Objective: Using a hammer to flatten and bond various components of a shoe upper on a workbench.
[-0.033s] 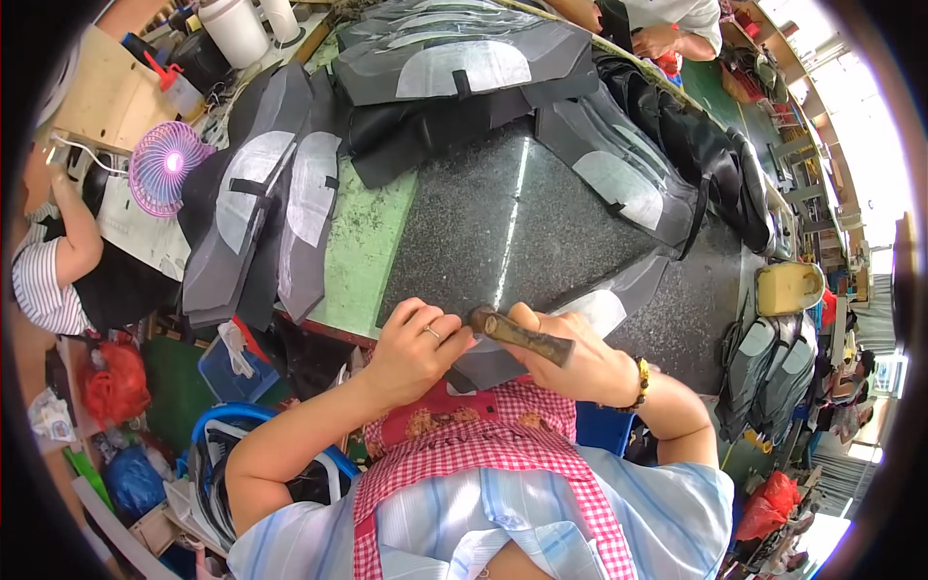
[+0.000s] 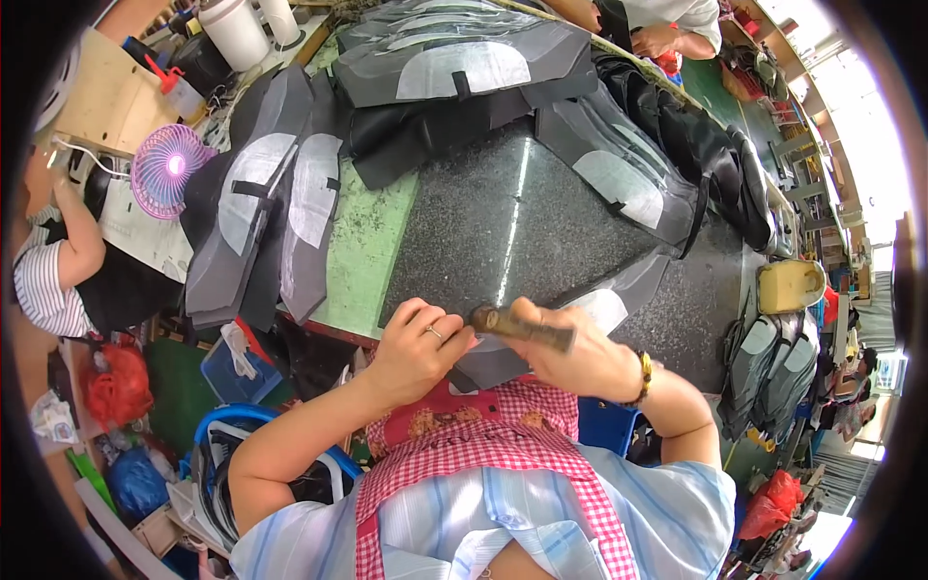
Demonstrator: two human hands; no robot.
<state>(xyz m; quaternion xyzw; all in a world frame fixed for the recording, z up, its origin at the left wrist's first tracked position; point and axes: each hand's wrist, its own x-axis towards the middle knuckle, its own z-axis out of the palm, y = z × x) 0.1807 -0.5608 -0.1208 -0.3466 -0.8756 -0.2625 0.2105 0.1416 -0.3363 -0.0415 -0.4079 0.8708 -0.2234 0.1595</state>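
At the near edge of the table my right hand [image 2: 580,360] grips a hammer. The hammer's worn, brownish metal head [image 2: 527,332] shows above my fingers, blurred; my hand hides its handle. Close beside the head is my left hand [image 2: 418,350], fingers curled together and a ring on one. Its fingertips press the edge of a dark grey panel [image 2: 488,365], whose silvery patch [image 2: 601,309] shows beyond my right hand. What lies directly under the left fingertips is hidden.
Stacks of similar grey panels lie at the back [image 2: 464,72], the left [image 2: 256,188] and the right [image 2: 623,184]. A purple fan [image 2: 172,166] stands on the left. Co-workers' arms show at far left and at the top. A yellow container [image 2: 791,287] is at right.
The hammer and my right hand have moved very slightly and the hammer's head is now more blurred. My left hand stays in place.
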